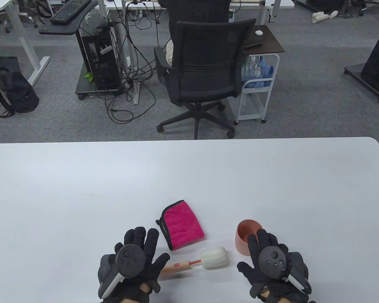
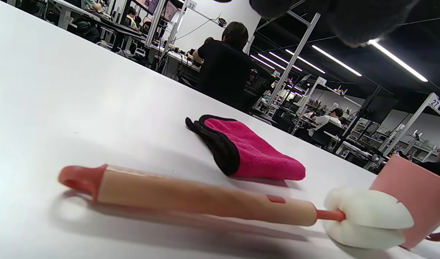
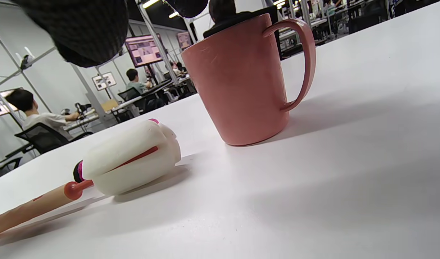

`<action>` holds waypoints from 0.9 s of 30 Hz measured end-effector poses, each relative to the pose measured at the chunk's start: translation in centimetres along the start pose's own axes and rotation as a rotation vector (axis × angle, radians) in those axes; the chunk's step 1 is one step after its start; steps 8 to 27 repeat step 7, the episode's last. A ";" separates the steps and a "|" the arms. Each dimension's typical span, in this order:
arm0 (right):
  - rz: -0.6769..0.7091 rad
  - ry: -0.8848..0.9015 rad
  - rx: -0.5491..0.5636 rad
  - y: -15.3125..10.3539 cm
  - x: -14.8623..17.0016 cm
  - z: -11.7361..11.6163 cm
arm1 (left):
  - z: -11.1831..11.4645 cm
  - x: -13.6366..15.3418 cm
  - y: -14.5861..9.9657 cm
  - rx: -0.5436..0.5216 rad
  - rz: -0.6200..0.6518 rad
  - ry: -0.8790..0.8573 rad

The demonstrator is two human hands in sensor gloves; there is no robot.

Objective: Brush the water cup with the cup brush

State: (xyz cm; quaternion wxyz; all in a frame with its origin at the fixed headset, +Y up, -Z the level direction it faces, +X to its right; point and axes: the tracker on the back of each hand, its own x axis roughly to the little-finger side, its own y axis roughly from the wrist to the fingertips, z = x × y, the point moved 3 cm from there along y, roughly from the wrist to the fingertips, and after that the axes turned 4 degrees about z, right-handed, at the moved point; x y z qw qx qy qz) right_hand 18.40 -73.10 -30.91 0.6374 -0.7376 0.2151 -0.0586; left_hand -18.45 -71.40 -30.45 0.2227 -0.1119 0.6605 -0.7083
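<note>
The cup brush (image 1: 195, 263) lay flat between both spread, empty hands, left hand (image 1: 131, 265) and right hand (image 1: 273, 265), its sponge head near the upright pink water cup (image 1: 248, 236). A folded magenta cloth (image 1: 183, 228) lay just beyond the brush, apart from it.

an open-plan office lab: office chair (image 1: 205, 75), keyboard (image 1: 70, 10), computer tower (image 1: 101, 61), and numbered workstation frames (image 2: 291, 57) with monitors.

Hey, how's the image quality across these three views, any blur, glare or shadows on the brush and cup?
Table view: sharp, even light, wide-angle bending of the table edge. Left wrist view: cup brush crisp with soft shadow, ceiling strips glare. Right wrist view: cup sharp, tilted horizon, gloved fingers blurred at top.
</note>
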 end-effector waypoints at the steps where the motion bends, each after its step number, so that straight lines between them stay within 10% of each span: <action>1: -0.001 0.002 -0.003 0.0 0.1 0.0 | 0.1 0.0 0.0 0.003 0.002 0.001; 27: -0.003 0.010 -0.014 0.0 0.1 0.0 | 0.6 0.1 0.3 0.034 -0.002 -0.005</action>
